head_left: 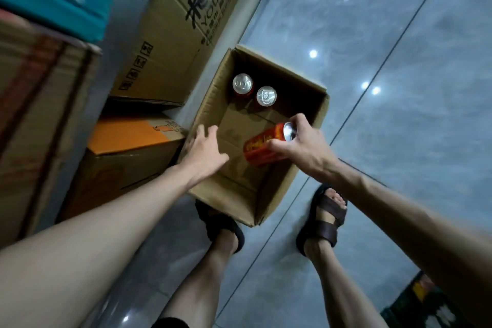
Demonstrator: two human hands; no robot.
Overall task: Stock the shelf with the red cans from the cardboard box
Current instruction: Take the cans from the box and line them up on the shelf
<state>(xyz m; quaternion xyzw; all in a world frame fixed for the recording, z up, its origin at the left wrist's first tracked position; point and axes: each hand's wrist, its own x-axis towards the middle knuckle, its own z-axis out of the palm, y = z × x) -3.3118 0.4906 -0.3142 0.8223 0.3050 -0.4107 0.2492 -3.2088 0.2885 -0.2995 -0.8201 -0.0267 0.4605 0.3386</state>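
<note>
An open cardboard box [277, 189] stands on the floor in front of my feet. Two red cans [242, 84] [266, 96] stand upright in its far corner, silver tops showing. My right hand [300, 144] grips a third red can [263, 146], tilted on its side above the box's right half. My left hand [203, 150] hovers over the box's left edge with fingers spread, holding nothing. No shelf is in view.
Closed cardboard boxes [170, 34] and an orange-topped box [127, 152] stand to the left of the open box. A teal crate [53, 0] sits at the upper left. My sandalled feet [324, 218] stand on glossy grey floor tiles [386, 34].
</note>
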